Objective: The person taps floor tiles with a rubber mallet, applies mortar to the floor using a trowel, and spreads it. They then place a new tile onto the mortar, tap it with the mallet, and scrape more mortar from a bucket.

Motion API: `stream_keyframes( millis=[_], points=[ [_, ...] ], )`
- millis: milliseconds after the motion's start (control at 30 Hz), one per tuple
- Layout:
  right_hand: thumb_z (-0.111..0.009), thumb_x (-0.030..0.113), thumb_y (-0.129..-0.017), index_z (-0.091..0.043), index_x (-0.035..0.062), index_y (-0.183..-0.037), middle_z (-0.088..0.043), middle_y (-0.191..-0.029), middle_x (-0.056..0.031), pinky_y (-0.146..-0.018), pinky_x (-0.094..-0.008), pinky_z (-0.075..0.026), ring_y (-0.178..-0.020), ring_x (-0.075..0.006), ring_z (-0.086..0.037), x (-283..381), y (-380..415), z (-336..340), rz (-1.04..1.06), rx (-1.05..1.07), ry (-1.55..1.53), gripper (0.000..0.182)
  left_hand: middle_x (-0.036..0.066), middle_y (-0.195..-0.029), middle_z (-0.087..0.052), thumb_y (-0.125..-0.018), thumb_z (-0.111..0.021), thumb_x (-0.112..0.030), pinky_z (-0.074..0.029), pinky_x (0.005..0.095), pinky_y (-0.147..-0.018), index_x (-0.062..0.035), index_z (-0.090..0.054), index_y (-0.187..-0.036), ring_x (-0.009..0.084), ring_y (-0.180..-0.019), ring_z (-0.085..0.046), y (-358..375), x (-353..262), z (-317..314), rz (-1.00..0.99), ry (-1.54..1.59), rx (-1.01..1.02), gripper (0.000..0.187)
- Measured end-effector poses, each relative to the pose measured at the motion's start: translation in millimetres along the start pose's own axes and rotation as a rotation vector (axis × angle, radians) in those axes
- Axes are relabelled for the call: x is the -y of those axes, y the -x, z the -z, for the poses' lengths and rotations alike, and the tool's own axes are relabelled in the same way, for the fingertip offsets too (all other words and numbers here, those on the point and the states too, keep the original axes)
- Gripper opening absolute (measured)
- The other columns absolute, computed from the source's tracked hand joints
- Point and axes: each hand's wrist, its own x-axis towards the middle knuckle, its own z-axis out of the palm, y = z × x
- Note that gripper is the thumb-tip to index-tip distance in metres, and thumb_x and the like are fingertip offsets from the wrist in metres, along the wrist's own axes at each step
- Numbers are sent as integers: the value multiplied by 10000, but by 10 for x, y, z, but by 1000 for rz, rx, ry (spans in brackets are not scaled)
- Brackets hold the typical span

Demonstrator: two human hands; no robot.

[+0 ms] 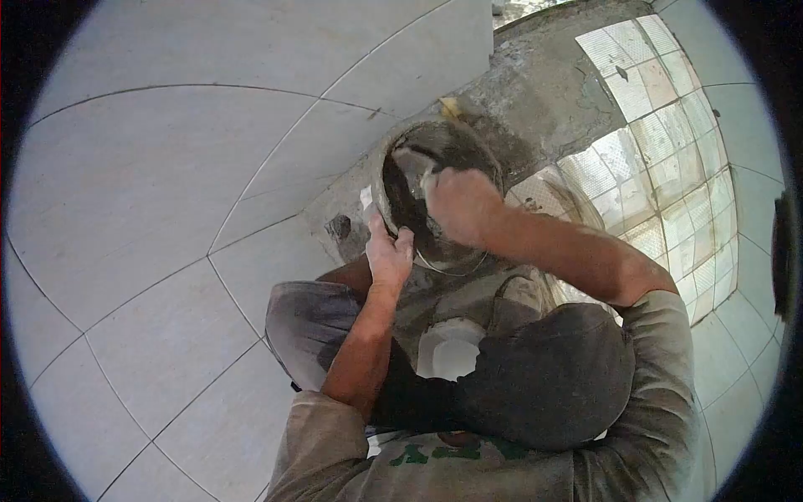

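A round, mortar-crusted bucket [381, 180] stands in front of me, with dark grey wet material [447, 142] inside. My left hand [390, 253] is closed on its near left rim, the thumb on the inner side. Inside the bucket's mouth, my right hand [462, 205] is closed in a fist and slightly blurred. It grips what looks like a trowel [411, 159], whose pale blade shows left of the knuckles against the bucket's inner wall. The handle is mostly hidden by the fingers.
Large pale tiles [159, 176] cover the left side. Glass blocks [661, 167] lie to the right, beside rough cement [548, 100]. A grey lump [339, 226] sits left of the bucket, a yellow piece [450, 107] behind it. A white container [452, 351] is between my legs.
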Motion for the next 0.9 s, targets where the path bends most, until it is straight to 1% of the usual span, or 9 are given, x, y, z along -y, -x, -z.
stream_keyframes(
  millis=[100,167,300,367,500,600,700,767,900],
  points=[
    [-593,131,-768,-541,-74,-985,-625,-826,-184,-659,-410,-548,-767,-307,-670,140,182,-56,130,73,-60,303,120,-1000,-638,-842,-570,-107,-493,293,-703,27,-355,-1387,158,-754,-586,3,105,-84,-58,45,4,601],
    [-599,144,-773,-529,-62,-1010,-617,-866,-185,-641,-420,-540,-763,-307,-659,41,272,-183,88,35,-61,322,219,-839,-646,-824,-601,-166,-504,359,-691,22,-296,-1410,351,-716,-643,-36,187,-118,-111,101,-73,687],
    [-607,102,-754,-510,-53,-1078,-624,-926,-196,-651,-405,-552,-791,-318,-667,-149,434,-188,-71,47,-119,372,220,-858,-644,-820,-605,-165,-502,344,-681,23,-261,-1437,327,-698,-636,-125,-2,99,110,66,36,731],
    [-612,100,-761,-510,-54,-1082,-620,-901,-193,-663,-419,-552,-818,-326,-663,-165,519,-146,-295,47,-134,370,219,-916,-643,-816,-608,-163,-499,346,-715,6,-219,-1465,289,-688,-623,-220,35,81,1,64,51,775],
    [-602,102,-773,-516,-18,-1122,-616,-928,-186,-666,-437,-553,-825,-352,-659,-315,484,-430,-396,11,-114,379,229,-988,-639,-812,-603,-161,-494,370,-765,-4,-199,-1474,279,-704,-620,-215,-52,-104,-157,-45,6,792],
    [-603,122,-767,-518,13,-1181,-615,-1004,-163,-695,-442,-555,-843,-359,-660,-311,471,-598,-395,46,-153,436,138,-1008,-650,-842,-599,-112,-486,273,-749,22,-210,-1469,177,-780,-603,-84,-402,-24,91,-76,124,750],
    [-553,152,-788,-516,-69,-1038,-614,-915,-240,-761,-458,-526,-864,-391,-647,-410,438,-611,-421,197,-410,335,133,-943,-647,-836,-605,-109,-490,282,-717,5,-199,-1475,182,-723,-592,-155,-146,-132,-110,-28,7,766],
    [-552,196,-780,-533,-78,-1032,-630,-904,-260,-777,-467,-521,-898,-403,-644,-474,455,-790,-508,171,-466,373,265,-984,-640,-782,-621,-177,-496,385,-781,42,-218,-1446,347,-818,-654,-166,-224,-13,57,-110,97,807],
    [-605,174,-757,-549,-12,-1167,-637,-1041,-187,-817,-448,-525,-927,-358,-654,-485,370,-1212,-511,379,-568,453,232,-833,-652,-771,-624,-183,-501,384,-742,46,-246,-1432,354,-753,-651,-205,-161,-17,-2,-63,71,796]
  ],
)
